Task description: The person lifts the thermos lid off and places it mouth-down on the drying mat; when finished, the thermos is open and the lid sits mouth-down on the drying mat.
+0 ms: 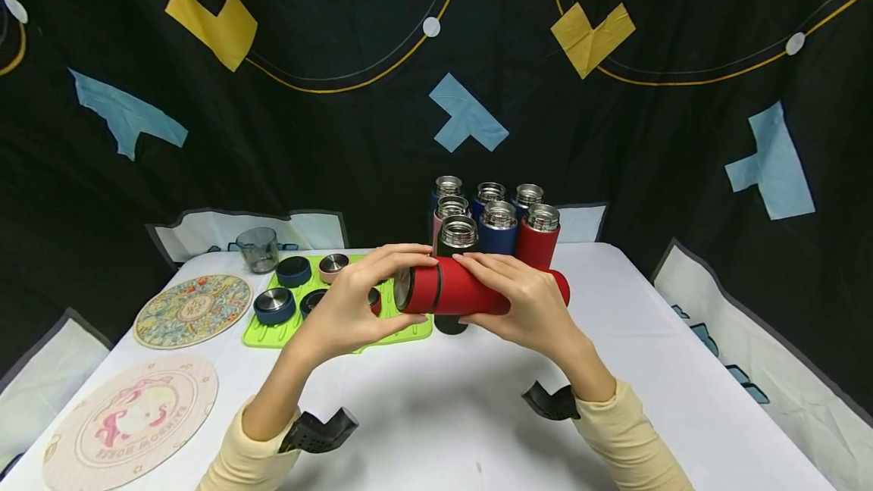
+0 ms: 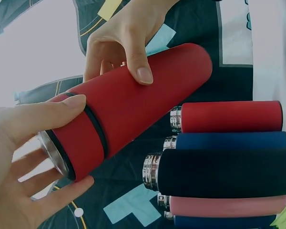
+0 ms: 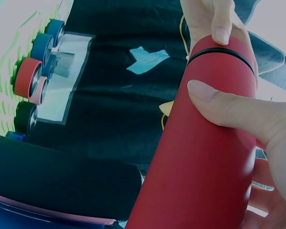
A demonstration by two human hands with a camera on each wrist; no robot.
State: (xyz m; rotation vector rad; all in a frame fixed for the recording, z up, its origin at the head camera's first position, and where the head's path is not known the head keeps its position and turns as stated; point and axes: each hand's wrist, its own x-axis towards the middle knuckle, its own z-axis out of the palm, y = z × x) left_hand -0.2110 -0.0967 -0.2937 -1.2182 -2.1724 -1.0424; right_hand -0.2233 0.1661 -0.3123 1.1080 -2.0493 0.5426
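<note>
A red thermos bottle (image 1: 477,290) lies sideways in the air above the white table, its capped end toward the left. Its red lid (image 2: 76,143), with a metal-coloured top, is on the bottle, a black ring marking the seam. My left hand (image 1: 351,301) grips the lid, thumb on one side and fingers on the other. Around the bottle's body curls my right hand (image 1: 521,298), with the thumb (image 3: 219,107) laid along the red wall. Just behind stands a black lidless bottle (image 1: 458,233), partly hidden by the red one.
Several lidless bottles, among them a red one (image 1: 539,237) and a blue one (image 1: 498,229), stand grouped at the back. Left of them, a green mat (image 1: 262,336) bears several lids. A glass cup (image 1: 258,250) and two round placemats (image 1: 194,309) occupy the left side.
</note>
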